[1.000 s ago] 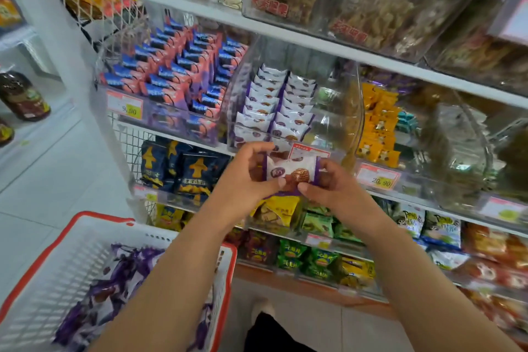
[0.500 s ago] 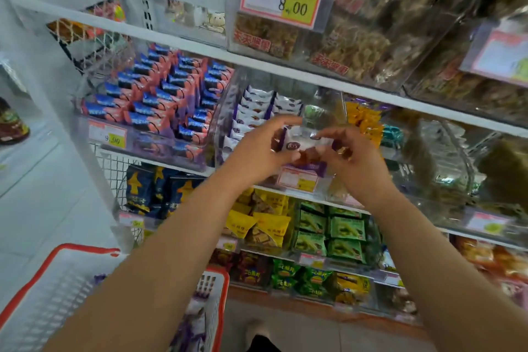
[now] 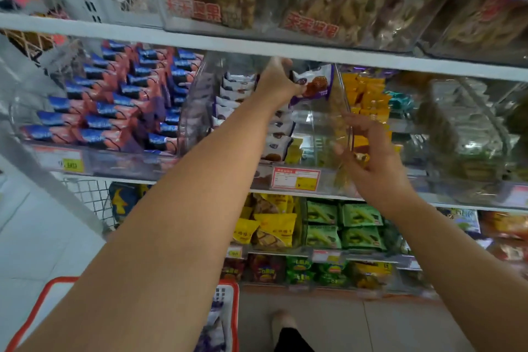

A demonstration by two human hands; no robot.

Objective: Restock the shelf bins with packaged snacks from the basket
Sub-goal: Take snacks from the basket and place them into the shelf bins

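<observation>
- The left hand (image 3: 281,81) now holds the snack pack (image 3: 314,83) alone, its fingers pinching the pack's left edge; a second ago both hands held it out in front of the shelf.
- The pack has gone up and in: it hangs high at the back of the clear bin (image 3: 347,120), just under the shelf (image 3: 371,61) above, over the right-hand side where there is a gap.
- The right hand (image 3: 368,151) has let go and dropped to the bin's right wall, fingers loosely spread and holding nothing; whether they touch the wall cannot be told.
- The bin's left side carries a row of the same purple-and-white packs (image 3: 237,94).
- Judgement: this pack is about to be set down, so the placing step is nearly done.
- The basket (image 3: 233,303) sits low left with more purple packs inside, so restocking seems far from over.
</observation>
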